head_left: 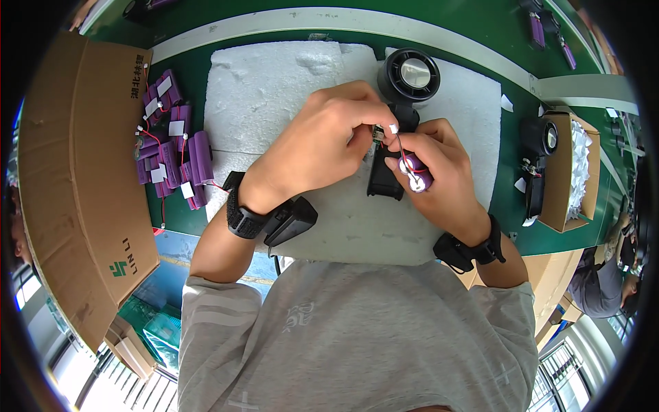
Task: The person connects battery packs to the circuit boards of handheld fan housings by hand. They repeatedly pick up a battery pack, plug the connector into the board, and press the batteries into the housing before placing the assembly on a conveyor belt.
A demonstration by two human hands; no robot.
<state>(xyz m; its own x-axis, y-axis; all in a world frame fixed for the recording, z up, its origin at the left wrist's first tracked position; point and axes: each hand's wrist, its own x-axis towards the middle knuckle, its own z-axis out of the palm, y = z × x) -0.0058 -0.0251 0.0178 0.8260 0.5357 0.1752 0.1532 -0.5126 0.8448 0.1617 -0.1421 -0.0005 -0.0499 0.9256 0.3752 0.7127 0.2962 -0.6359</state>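
A two-cell purple battery pack (427, 180) sits in my right hand (443, 172), its white-covered end turned toward me. Red and black wires (401, 145) rise from it to a small white plug (393, 129) at the fingertips of my left hand (333, 134), which are pinched together. Right beside the plug is a small green circuit board (378, 134), partly covered by my fingers. Under both hands lies a black device with a round fan-like head (410, 75) and a dark handle (384, 178). My hands hide much of its middle.
White foam sheets (268, 89) cover the green table (189, 220). Several purple battery packs (168, 147) with wires are heaped at left, beside a large cardboard box (75, 165). On the right stand another black device (539, 137) and an open carton (583, 172) holding white pieces.
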